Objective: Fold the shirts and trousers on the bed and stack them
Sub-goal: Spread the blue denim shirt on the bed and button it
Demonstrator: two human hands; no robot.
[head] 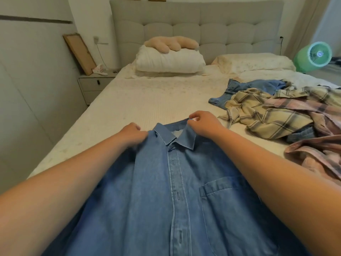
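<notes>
A blue denim shirt [166, 191] lies front up on the bed [140, 100], buttoned, collar pointing away from me, chest pocket on the right. My left hand [132, 133] grips the shirt's left shoulder beside the collar. My right hand [203, 124] pinches the back of the collar at its right end. To the right lies a loose heap: a cream plaid shirt [265, 115], a pink plaid shirt [317, 154] and blue jeans [245, 89] partly under them.
A folded white duvet [169, 60] with a beige plush toy [171, 43] sits by the padded headboard, a pillow [256, 62] to its right. A green fan [313, 56] stands at far right. A nightstand [96, 84] and wall flank the bed's left.
</notes>
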